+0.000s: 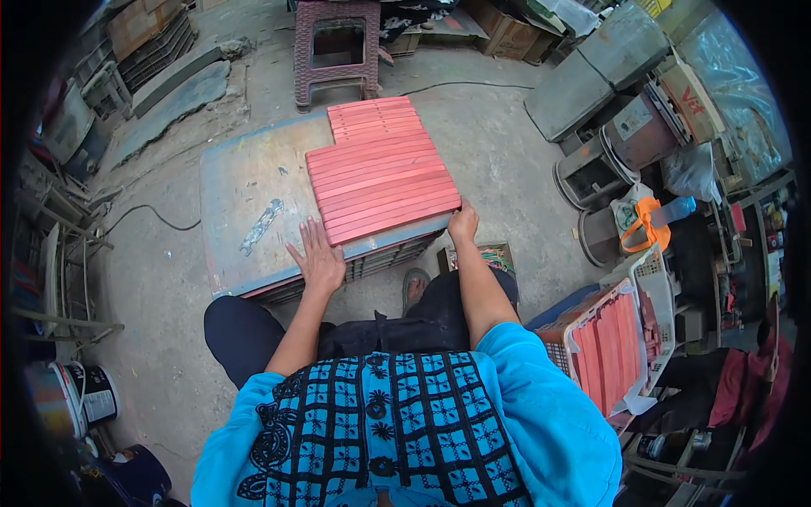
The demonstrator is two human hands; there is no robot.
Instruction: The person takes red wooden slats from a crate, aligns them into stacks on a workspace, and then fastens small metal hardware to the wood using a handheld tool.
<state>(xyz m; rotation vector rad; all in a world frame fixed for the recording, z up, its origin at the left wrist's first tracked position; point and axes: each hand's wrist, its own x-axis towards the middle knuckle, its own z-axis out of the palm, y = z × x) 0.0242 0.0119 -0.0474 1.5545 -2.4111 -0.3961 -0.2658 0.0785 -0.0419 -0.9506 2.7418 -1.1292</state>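
Note:
Red-painted wooden slats (384, 182) lie side by side in a flat block on the right part of a worn board tabletop (245, 186). A second, narrower group of red slats (376, 120) adjoins it at the far side. My left hand (321, 260) rests spread on the board, its fingertips by the left end of the nearest slats. At the block's near right corner, my right hand (463, 224) is closed, with fingers curled against the slat ends and the board's edge. Whether it grips a single slat is hidden.
To my right stands a plastic basket (562, 346) with more red slats. A small box (494, 256) of thin coloured pieces sits beside my right knee. Beyond the table is a brown plastic stool (336, 51). Metal drums (591, 169) and an orange-handled bag (644, 226) stand farther right.

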